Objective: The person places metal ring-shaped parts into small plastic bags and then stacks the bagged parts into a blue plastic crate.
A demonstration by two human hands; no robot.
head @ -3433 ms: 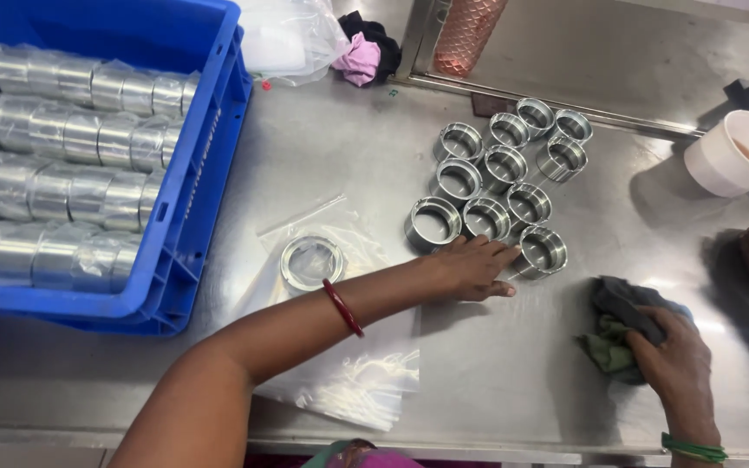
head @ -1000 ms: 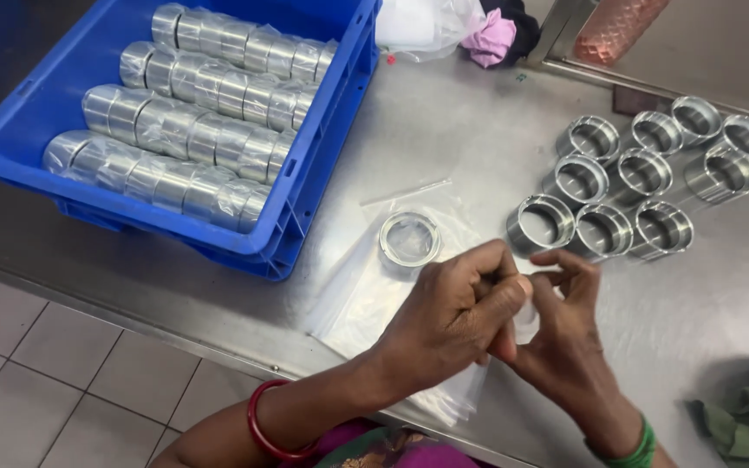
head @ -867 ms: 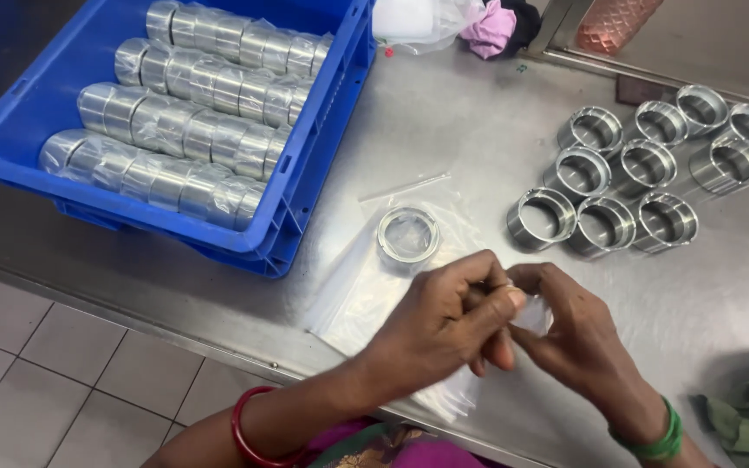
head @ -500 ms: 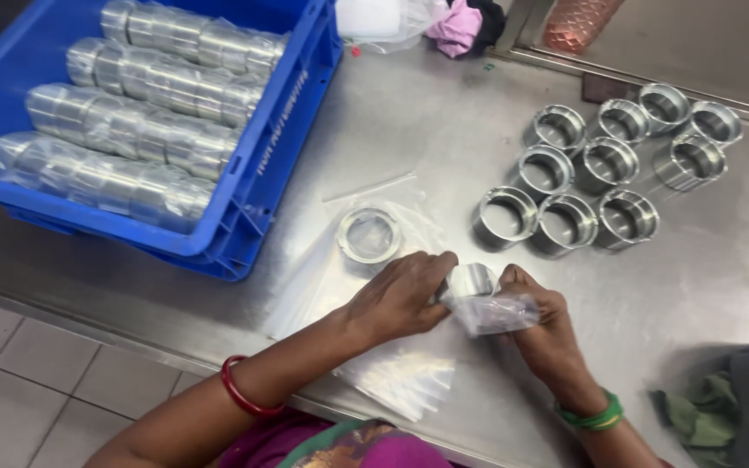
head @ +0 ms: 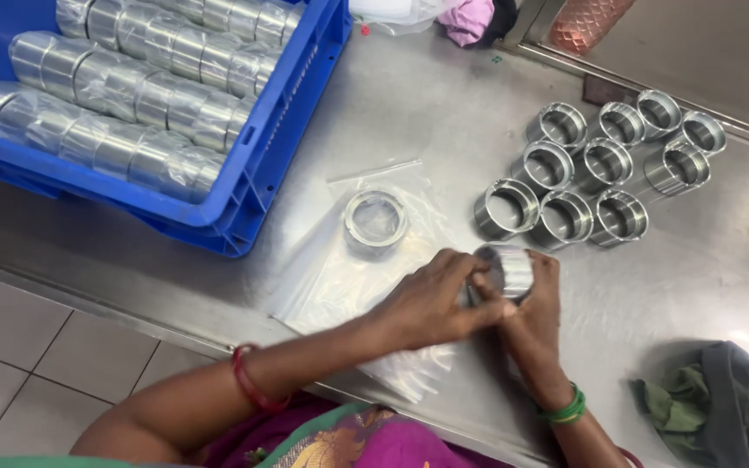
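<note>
Steel worktop (head: 444, 113) below; both hands meet over it, left hand (head: 439, 299) and right hand (head: 537, 299) fingers clasping a bagged metal ring (head: 506, 270) between them, its opening facing left, toward the left hand.

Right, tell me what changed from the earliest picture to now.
The left hand left the loose rings and the right hand let go of the cloth; both came together and now hold one metal ring in clear plastic above the bags. The ring on the bags, the blue crate and the loose rings stayed put.
</note>
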